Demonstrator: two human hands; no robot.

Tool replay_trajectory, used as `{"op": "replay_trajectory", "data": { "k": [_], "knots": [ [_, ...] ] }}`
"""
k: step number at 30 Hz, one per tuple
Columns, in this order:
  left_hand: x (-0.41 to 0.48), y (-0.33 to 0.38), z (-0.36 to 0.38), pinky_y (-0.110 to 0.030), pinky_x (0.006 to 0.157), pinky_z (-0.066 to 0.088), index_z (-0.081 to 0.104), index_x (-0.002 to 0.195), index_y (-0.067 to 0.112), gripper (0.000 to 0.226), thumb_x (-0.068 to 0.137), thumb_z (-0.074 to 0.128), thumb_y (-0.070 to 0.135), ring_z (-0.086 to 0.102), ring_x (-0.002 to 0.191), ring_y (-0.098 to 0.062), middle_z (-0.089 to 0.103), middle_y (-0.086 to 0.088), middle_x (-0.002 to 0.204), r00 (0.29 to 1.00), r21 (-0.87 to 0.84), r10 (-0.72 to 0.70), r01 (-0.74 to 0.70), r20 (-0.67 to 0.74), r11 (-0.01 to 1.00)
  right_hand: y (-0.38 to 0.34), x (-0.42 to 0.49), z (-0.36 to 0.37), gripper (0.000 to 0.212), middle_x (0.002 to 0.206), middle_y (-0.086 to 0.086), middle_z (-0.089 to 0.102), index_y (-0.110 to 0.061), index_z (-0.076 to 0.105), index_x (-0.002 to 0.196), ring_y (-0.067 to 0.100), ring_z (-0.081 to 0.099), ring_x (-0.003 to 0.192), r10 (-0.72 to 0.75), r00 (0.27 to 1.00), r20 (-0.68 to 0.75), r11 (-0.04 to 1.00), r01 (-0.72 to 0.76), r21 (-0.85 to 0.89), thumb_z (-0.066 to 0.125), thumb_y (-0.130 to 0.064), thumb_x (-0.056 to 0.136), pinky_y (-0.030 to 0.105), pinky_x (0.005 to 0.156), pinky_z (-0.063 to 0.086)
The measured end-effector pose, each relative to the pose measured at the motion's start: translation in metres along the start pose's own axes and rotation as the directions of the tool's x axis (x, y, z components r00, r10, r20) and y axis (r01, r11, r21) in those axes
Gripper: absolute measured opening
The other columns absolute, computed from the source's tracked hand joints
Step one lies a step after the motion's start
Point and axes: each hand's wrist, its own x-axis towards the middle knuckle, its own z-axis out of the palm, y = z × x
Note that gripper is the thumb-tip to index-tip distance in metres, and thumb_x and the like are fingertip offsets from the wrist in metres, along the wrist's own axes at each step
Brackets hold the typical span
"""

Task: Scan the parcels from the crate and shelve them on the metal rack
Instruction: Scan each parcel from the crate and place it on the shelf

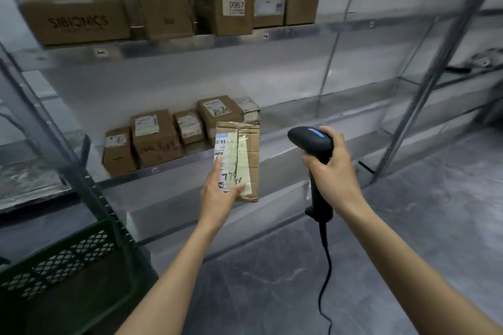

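Two hands are at work, each closed on its own load. The left hand [220, 194] grips a flat brown parcel [246, 144] by its lower end, thumb and one finger lying on the white label. The right hand [330, 168] is wrapped round the handle of a black scanner [313, 141], whose cord [325, 277] hangs toward the grey floor [408, 226]. The parcel stands upright, long axis vertical and label toward the camera, just left of the scanner's head; the two are near but apart. Behind it runs the lower shelf of the metal rack [296, 129], where a row of boxes [155, 139] ends about at the parcel, and the shelf carries on to the right. The left hand is nearer that shelf, so shelving probably falls to it, forward and a little right. More boxes [163, 5] line the upper shelf, and a dark green crate [68, 261] sits low at the left, its inside too dark to read.
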Motion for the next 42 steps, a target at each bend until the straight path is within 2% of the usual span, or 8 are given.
{"op": "replay_trajectory", "data": {
  "k": [5, 9, 16, 21, 25, 32, 38, 42],
  "knots": [
    [0.028, 0.028, 0.083, -0.049, 0.098, 0.048, 0.020, 0.150, 0.032, 0.088, 0.081, 0.074, 0.026, 0.049, 0.124, -0.023, 0.042, -0.002, 0.144, 0.999, 0.047, 0.043, -0.043, 0.002, 0.998, 0.023, 0.051, -0.064, 0.046, 0.097, -0.020, 0.057, -0.041, 0.044, 0.119, -0.002, 0.057, 0.064, 0.000, 0.999, -0.036, 1.000, -0.001, -0.018, 0.060, -0.011, 0.088, 0.011, 0.058, 0.046],
    [0.046, 0.054, 0.149, -0.046, 0.101, 0.047, 0.021, 0.150, 0.031, 0.087, 0.081, 0.074, 0.025, 0.046, 0.126, -0.018, 0.040, 0.001, 0.146, 0.998, 0.026, 0.054, -0.053, -0.032, 0.998, 0.039, 0.091, -0.115, 0.046, 0.098, -0.016, 0.058, -0.042, 0.044, 0.120, 0.012, 0.060, 0.067, -0.005, 1.000, -0.026, 1.000, 0.004, -0.023, 0.060, -0.012, 0.089, 0.030, 0.066, 0.053],
    [0.076, 0.081, 0.228, -0.039, 0.106, 0.042, 0.023, 0.150, 0.030, 0.086, 0.081, 0.074, 0.024, 0.045, 0.127, -0.014, 0.040, 0.005, 0.146, 0.995, 0.019, 0.068, -0.066, -0.069, 0.998, 0.063, 0.149, -0.170, 0.047, 0.101, -0.013, 0.058, -0.043, 0.044, 0.117, 0.018, 0.062, 0.081, -0.021, 1.000, -0.013, 1.000, 0.021, 0.007, 0.061, -0.010, 0.089, 0.033, 0.075, 0.053],
    [0.103, 0.084, 0.256, -0.044, 0.109, 0.039, 0.020, 0.149, 0.037, 0.086, 0.082, 0.073, 0.026, 0.039, 0.132, -0.014, 0.036, 0.006, 0.149, 0.995, 0.017, 0.052, -0.051, -0.085, 0.999, 0.079, 0.185, -0.175, 0.047, 0.103, -0.011, 0.058, -0.038, 0.045, 0.119, 0.020, 0.061, 0.084, -0.030, 1.000, 0.006, 0.999, 0.030, 0.022, 0.062, -0.008, 0.088, 0.039, 0.081, 0.054],
    [0.135, 0.081, 0.269, -0.044, 0.111, 0.036, 0.018, 0.148, 0.042, 0.087, 0.082, 0.073, 0.028, 0.038, 0.135, -0.016, 0.035, 0.005, 0.151, 0.991, 0.037, 0.051, -0.046, -0.123, 0.998, 0.093, 0.214, -0.165, 0.047, 0.093, -0.020, 0.058, -0.038, 0.046, 0.120, 0.001, 0.058, 0.071, -0.045, 0.999, 0.026, 0.999, 0.045, 0.016, 0.063, -0.009, 0.087, 0.029, 0.073, 0.051],
    [0.201, 0.076, 0.284, -0.047, 0.111, 0.035, 0.018, 0.148, 0.041, 0.088, 0.082, 0.073, 0.027, 0.035, 0.138, -0.017, 0.031, 0.004, 0.153, 0.986, 0.020, 0.057, -0.054, -0.159, 0.998, 0.100, 0.275, -0.142, 0.047, 0.099, -0.019, 0.058, -0.035, 0.047, 0.122, 0.009, 0.060, 0.080, -0.070, 0.995, 0.077, 0.997, 0.068, 0.036, 0.062, -0.007, 0.087, 0.045, 0.083, 0.054],
    [0.237, 0.080, 0.292, -0.045, 0.113, 0.032, 0.018, 0.149, 0.039, 0.085, 0.084, 0.071, 0.024, 0.032, 0.139, -0.014, 0.030, 0.005, 0.153, 0.981, -0.005, 0.066, -0.068, -0.181, 0.998, 0.103, 0.314, -0.127, 0.045, 0.101, -0.018, 0.057, -0.035, 0.046, 0.120, 0.000, 0.056, 0.083, -0.102, 0.987, 0.124, 0.994, 0.095, 0.061, 0.062, -0.008, 0.087, 0.025, 0.081, 0.047],
    [0.250, 0.084, 0.297, -0.033, 0.114, 0.028, 0.021, 0.149, 0.035, 0.083, 0.084, 0.071, 0.022, 0.029, 0.135, -0.005, 0.031, 0.006, 0.152, 0.966, 0.017, 0.080, -0.078, -0.247, 0.997, 0.107, 0.335, -0.121, 0.048, 0.105, -0.018, 0.056, -0.032, 0.046, 0.124, 0.010, 0.057, 0.092, -0.110, 0.977, 0.183, 0.992, 0.097, 0.080, 0.063, -0.007, 0.087, 0.025, 0.084, 0.049]
  ]
}}
